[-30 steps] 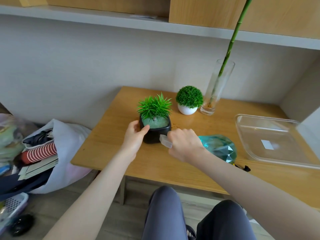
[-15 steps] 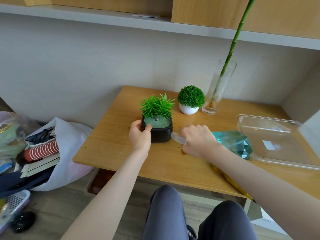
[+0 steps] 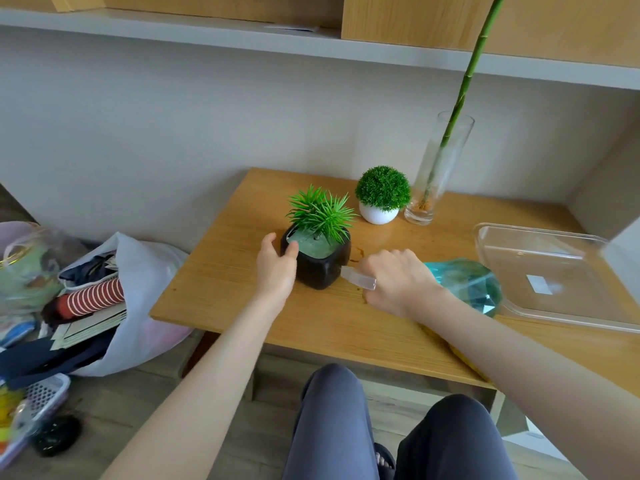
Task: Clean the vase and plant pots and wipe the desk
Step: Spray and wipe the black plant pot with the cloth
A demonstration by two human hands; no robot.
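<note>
Left hand grips the near-left corner of the black pot w/ spiky green plant, thumb over the rim, mid tabletop. Right hand is curled round a teal spray bottle, clear nozzle (tip almost touching the pot) pointing left. White pot & glass vase stand at the far edge; clear tray on the right.

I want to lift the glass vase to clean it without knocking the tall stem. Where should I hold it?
Grip the glass vase round its lower half, coming from the front right: it is a narrow upright cylinder, the stem leans out above, and the white pot stands close on its left.
</note>
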